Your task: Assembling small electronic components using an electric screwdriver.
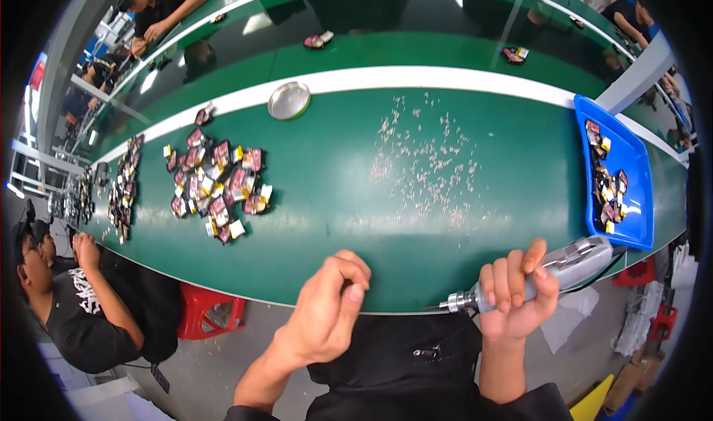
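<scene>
At the desk's near edge (401,306), the right hand (516,295) grips an electric screwdriver (583,263) — left hand (327,313) curled closed, inside hidden.

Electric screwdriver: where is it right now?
In the head view, the electric screwdriver is at the lower right, gripped in the person's right hand by the near edge of the green table, close to the blue tray.
</scene>
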Demonstrator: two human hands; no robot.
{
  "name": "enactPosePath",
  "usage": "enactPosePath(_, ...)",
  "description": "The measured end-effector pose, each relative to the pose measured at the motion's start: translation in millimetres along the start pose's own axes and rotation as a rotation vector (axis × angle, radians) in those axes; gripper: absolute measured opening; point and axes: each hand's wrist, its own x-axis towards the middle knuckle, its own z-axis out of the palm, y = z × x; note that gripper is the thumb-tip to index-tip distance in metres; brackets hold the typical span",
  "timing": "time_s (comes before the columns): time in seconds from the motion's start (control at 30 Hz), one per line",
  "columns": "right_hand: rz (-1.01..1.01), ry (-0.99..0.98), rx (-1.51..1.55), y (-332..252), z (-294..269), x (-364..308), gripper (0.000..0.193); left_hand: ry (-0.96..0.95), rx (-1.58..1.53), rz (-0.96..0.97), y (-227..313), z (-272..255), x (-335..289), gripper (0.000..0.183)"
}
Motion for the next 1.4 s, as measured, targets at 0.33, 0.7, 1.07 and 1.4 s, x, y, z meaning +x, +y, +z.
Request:
enactPosePath(0.33, -0.060, -0.168, 0.128, 2.7, 55.4, -1.8, 0.010, 0.141, -0.901, -0.080, -9.6, 41.6, -35.2, 0.017)
enactPosePath(0.7, -0.034, -0.164, 0.074, 15.3, 60.0, -3.5, 0.011, 0.128, -1.155, -0.154, -9.7, 50.9, -38.7, 0.020)
enactPosePath(1.07, -0.018, -0.203, 0.048, 7.6, 54.3, -0.5, 0.011, -0.028, -1.162, -0.207, -11.3, 45.8, -31.3, 0.021)
enactPosePath(1.4, -0.083, -0.168, 0.060, 6.1, 44.0, -0.5, 0.009, 0.276, -0.230, 0.022, 1.4, 58.0, -21.7, 0.010)
